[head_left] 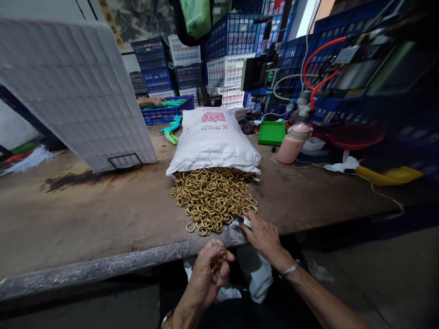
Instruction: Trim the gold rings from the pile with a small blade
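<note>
Many brass-coloured rings [212, 196] lie heaped at the table's front edge, spilling from the mouth of a white printed sack [216, 141]. My left hand [209, 269] is in front of the edge, below the heap, with its fingers curled around at least one brass-coloured ring [222, 254]. At the heap's right front corner, my right hand [262, 233] grips a small tool [244, 221] with a dark tip and a whitish part; its exact kind is unclear. The tip points left, close to the nearest rings. One loose ring [190, 227] lies apart at the left front.
A tall white ribbed panel [78, 91] stands on the wooden table [85, 219] at left. Right of the sack are a green tray [272, 132], a pink bottle [294, 142] and a yellow scoop-like piece [389, 175]. Another person's hand [151, 101] reaches over a blue crate [157, 118].
</note>
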A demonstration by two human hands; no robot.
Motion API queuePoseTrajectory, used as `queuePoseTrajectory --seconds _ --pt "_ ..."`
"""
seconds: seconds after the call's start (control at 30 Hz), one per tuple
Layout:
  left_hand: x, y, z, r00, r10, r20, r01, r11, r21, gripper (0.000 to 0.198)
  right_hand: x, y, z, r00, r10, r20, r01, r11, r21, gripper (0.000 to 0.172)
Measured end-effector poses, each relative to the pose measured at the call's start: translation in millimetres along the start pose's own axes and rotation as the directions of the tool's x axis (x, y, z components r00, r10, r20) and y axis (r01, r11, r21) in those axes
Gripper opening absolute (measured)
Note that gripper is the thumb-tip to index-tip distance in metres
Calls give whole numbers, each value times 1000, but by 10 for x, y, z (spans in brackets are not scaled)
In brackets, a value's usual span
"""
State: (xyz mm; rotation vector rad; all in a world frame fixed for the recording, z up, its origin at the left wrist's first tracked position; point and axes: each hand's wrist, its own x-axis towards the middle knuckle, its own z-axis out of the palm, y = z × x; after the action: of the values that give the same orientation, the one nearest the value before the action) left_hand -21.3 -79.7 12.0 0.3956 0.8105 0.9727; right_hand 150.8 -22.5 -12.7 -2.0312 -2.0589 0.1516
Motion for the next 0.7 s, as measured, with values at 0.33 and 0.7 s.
queuePoseTrajectory --seconds 0.33,0.7 --pt "116 -47 -133 992 -123 -41 113 975 -190 32 38 22 0 998 -60 3 60 997 38 13" --pt "172 -49 -71 989 135 -64 -127 985 118 33 -79 -267 -58 997 -76 32 35 736 676 23"
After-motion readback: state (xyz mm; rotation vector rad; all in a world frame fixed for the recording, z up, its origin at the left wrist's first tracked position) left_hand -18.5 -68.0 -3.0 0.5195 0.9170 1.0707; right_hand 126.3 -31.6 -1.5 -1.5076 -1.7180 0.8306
